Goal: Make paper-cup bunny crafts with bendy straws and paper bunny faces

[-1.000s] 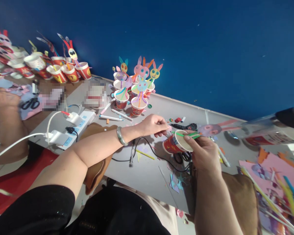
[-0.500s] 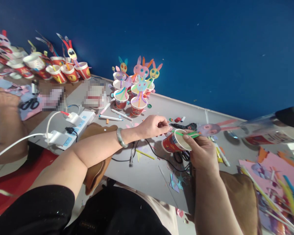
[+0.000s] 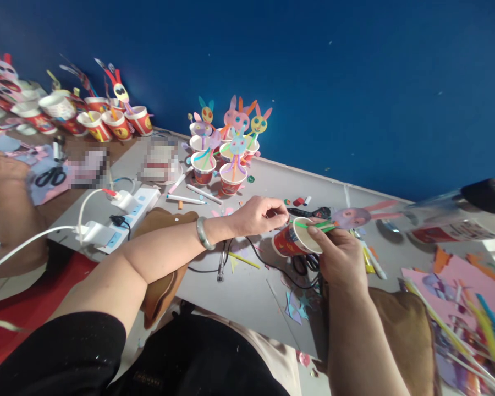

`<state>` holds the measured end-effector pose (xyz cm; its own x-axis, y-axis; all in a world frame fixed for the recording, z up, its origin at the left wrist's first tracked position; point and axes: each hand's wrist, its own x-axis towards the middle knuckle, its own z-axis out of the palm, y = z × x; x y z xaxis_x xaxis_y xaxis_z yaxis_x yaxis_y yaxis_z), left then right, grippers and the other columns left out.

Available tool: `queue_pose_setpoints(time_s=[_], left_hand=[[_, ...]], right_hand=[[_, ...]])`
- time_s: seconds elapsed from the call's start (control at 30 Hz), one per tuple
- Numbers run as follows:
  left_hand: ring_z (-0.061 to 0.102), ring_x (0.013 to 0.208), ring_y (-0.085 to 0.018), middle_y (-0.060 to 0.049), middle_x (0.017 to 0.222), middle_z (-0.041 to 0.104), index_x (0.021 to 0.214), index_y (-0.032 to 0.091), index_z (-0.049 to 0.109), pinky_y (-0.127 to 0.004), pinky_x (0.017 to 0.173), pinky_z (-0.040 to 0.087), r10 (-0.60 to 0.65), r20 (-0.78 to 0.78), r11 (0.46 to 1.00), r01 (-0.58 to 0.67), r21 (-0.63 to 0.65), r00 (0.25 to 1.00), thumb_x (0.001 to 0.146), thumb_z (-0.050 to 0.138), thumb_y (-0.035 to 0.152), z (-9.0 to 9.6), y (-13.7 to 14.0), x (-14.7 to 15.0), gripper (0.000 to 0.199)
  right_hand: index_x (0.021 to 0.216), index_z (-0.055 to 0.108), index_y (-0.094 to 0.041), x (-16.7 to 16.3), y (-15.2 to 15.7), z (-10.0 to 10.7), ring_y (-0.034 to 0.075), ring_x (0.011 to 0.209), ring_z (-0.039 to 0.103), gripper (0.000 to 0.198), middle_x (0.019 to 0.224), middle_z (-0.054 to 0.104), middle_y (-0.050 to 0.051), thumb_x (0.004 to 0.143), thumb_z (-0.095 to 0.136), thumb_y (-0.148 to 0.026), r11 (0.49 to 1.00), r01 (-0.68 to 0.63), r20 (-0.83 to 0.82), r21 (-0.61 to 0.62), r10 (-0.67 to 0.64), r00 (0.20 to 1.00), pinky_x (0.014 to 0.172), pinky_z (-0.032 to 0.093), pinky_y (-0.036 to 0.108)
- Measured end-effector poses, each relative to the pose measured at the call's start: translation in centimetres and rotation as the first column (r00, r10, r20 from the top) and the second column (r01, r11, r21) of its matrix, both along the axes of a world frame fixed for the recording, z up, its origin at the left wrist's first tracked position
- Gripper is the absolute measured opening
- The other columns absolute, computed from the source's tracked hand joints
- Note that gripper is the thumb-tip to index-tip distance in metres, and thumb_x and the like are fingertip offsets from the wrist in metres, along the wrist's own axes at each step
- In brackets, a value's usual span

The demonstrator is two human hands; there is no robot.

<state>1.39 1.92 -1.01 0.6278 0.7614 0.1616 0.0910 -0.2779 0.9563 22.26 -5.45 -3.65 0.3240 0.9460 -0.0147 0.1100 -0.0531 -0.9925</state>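
My right hand (image 3: 343,257) grips a red paper cup (image 3: 286,242) tipped on its side, its white mouth facing right. Under the thumb, green strips (image 3: 325,225) run across the cup's rim. They lead to a purple paper rabbit head (image 3: 350,218) with long pink ears, above that hand. My left hand (image 3: 262,214) is closed in a pinch close to the cup's upper left edge; whatever its fingertips hold is too small to make out.
Finished rabbit cups (image 3: 233,180) stand by the blue wall. Left are a power strip (image 3: 138,206) with cords and a co-worker's hand (image 3: 4,168) near scissors (image 3: 50,176). A clear bottle (image 3: 441,223) and pink paper (image 3: 457,280) lie right. Markers (image 3: 185,198) and scraps dot the table.
My left hand's fingers have shifted very slightly beside the cup. The cup and my right hand stay nearly where they were.
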Motion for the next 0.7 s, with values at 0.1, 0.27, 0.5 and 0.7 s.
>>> queue_pose_setpoints(time_s=[0.1, 0.27, 0.5, 0.7], left_hand=[[0.061, 0.069, -0.009, -0.002, 0.076, 0.069, 0.083, 0.015, 0.066, -0.021, 0.067, 0.047, -0.004, 0.015, 0.999, 0.004, -0.049, 1.0, 0.087, 0.061, 0.019, -0.07, 0.09, 0.03, 0.008], [0.061, 0.067, -0.007, -0.003, 0.08, 0.07, 0.085, 0.014, 0.067, -0.021, 0.066, 0.049, -0.016, 0.088, 0.996, 0.024, -0.091, 0.996, 0.086, 0.066, 0.021, -0.52, 0.37, 0.19, 0.007], [0.058, 0.056, -0.004, 0.001, 0.072, 0.067, 0.08, 0.013, 0.062, -0.02, 0.056, 0.049, -0.005, 0.153, 0.957, 0.05, -0.287, 0.988, 0.082, 0.073, 0.016, 0.0, 0.38, 0.51, 0.012], [0.06, 0.055, -0.005, 0.004, 0.065, 0.064, 0.079, 0.013, 0.058, -0.021, 0.058, 0.052, 0.041, 0.185, 0.918, 0.036, -0.395, 0.982, 0.079, 0.076, 0.01, 0.04, 0.53, 0.66, 0.018]], right_hand=[[0.092, 0.079, -0.021, -0.02, 0.04, -0.06, 0.025, 0.081, 0.075, 0.037, 0.091, 0.08, 0.004, 0.071, 0.085, -0.05, 1.0, -0.016, -0.015, 0.004, 0.016, 1.0, 0.073, 0.06, 0.037], [0.091, 0.078, -0.022, -0.2, 0.11, 0.16, 0.026, 0.079, 0.075, 0.037, 0.089, 0.08, 0.005, 0.069, 0.087, -0.049, 0.999, -0.029, -0.096, -0.02, 0.027, 0.995, 0.071, 0.061, 0.038], [0.092, 0.079, -0.022, -0.19, -0.01, 0.24, 0.022, 0.065, 0.071, 0.037, 0.081, 0.079, 0.004, 0.068, 0.088, -0.049, 0.998, -0.036, -0.123, -0.043, 0.03, 0.992, 0.056, 0.056, 0.033], [0.092, 0.079, -0.023, 0.01, 0.05, -0.15, 0.023, 0.076, 0.074, 0.036, 0.087, 0.08, 0.003, 0.069, 0.088, -0.048, 0.999, -0.024, -0.111, -0.031, 0.021, 0.994, 0.068, 0.059, 0.035]])
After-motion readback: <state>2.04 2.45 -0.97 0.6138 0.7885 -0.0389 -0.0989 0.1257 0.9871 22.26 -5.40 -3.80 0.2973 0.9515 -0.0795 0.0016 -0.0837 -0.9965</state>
